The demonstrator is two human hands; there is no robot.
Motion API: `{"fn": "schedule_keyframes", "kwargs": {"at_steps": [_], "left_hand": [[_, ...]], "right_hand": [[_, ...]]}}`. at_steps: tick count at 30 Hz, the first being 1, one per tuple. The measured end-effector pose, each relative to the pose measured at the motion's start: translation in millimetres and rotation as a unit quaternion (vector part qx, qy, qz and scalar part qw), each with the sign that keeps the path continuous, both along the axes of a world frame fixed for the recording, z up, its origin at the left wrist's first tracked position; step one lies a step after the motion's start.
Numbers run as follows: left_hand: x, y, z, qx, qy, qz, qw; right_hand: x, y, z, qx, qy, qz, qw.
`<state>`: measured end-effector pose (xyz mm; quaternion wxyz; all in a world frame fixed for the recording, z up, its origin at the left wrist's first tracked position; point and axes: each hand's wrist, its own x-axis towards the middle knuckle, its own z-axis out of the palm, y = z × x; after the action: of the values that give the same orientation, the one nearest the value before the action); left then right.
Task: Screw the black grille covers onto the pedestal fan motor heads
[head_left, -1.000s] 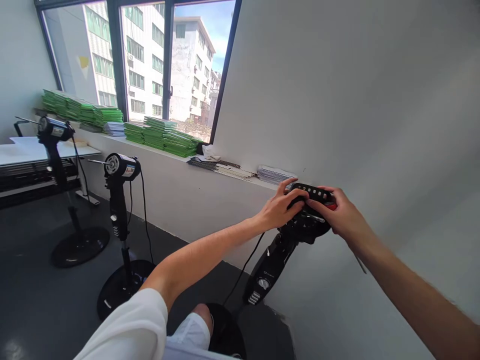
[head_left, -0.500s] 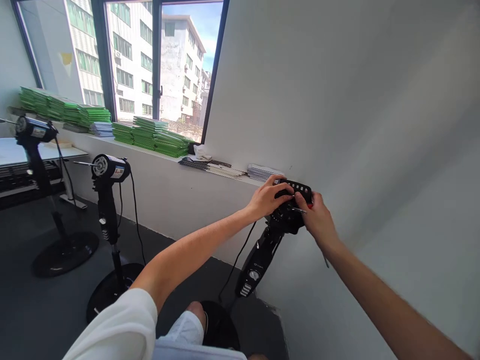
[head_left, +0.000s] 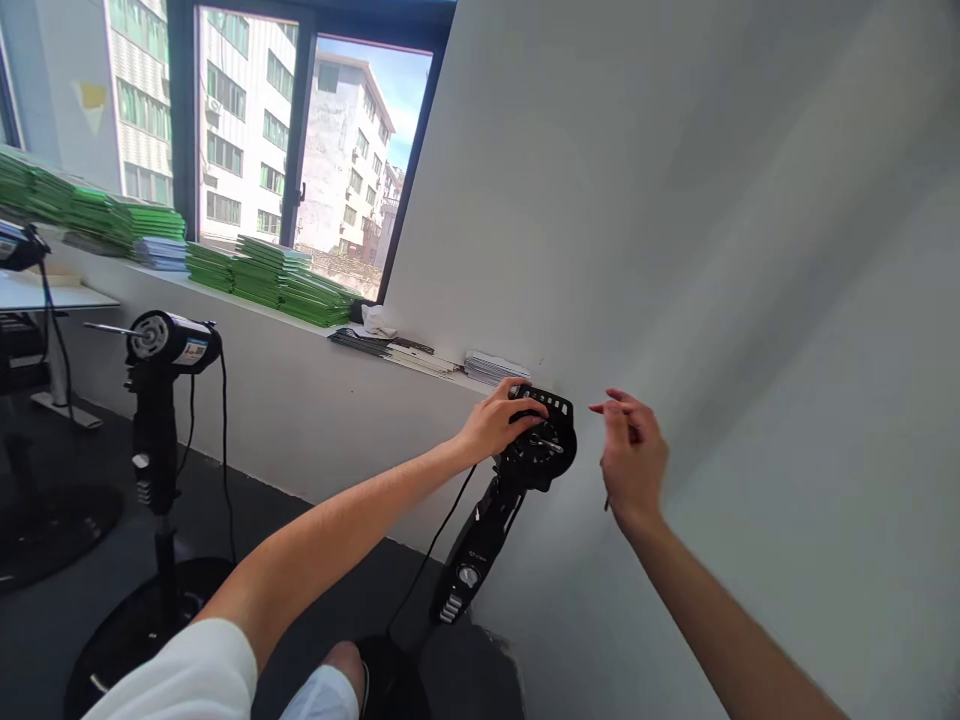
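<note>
Clasping slotted black housing [head_left: 559, 418]

A black pedestal fan [head_left: 486, 540] stands tilted in view on the floor [head_left: 259, 508]; its round head [head_left: 551, 462] shows an open front, from which a slim metal shaft [head_left: 544, 444] juts; a slotted black panel [head_left: 556, 403] rises along the head's upper edge; the column bears a silver dial [head_left: 468, 576] above pale buttons [head_left: 451, 608]; a thin dark rod [head_left: 607, 504], mostly hidden, pokes out below the right hand [head_left: 636, 460].
</note>
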<state>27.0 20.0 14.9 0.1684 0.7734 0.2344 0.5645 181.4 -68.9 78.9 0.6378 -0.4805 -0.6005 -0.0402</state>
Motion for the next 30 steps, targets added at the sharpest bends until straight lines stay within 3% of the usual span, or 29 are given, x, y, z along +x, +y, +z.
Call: {"fn": "schedule_keyframes", "kwargs": {"at_steps": [3, 5, 7, 9, 15, 23, 30], "left_hand": [[0.8, -0.4, -0.7, -0.005, 0.000, 0.009, 1.000], [1.7, -1.4, -1.3, -0.011, -0.008, 0.017, 1.000], [2.5, -2.5, -2.4, -0.006, -0.017, 0.017, 1.000], [2.9, -2.9, -3.7, 0.003, -0.025, 0.012, 1.000], [4.7, -1.0, -6.1, 0.008, -0.032, 0.007, 0.999], [7.7, -0.6, -7.1, 0.022, -0.033, 0.014, 0.999], [10.3, 0.5, -7.9, 0.005, -0.025, 0.024, 0.999]], "right_hand": [[-13.8, -16.1, 31.0, 0.087, 0.066, 0.071, 0.991], [-27.4, -21.0, 47.9, 0.122, 0.108, 0.173, 0.971], [-41.3, -20.2, 56.9, 0.132, 0.134, 0.263, 0.946], [-52.2, -15.3, 57.7, 0.130, 0.143, 0.302, 0.933], [-58.5, -5.4, 45.7, 0.139, 0.136, 0.308, 0.931], [-58.7, -8.2, 47.2, 0.154, 0.111, 0.324, 0.927], [-57.8, -9.2, 26.1, 0.174, 0.063, 0.271, 0.944]]}}
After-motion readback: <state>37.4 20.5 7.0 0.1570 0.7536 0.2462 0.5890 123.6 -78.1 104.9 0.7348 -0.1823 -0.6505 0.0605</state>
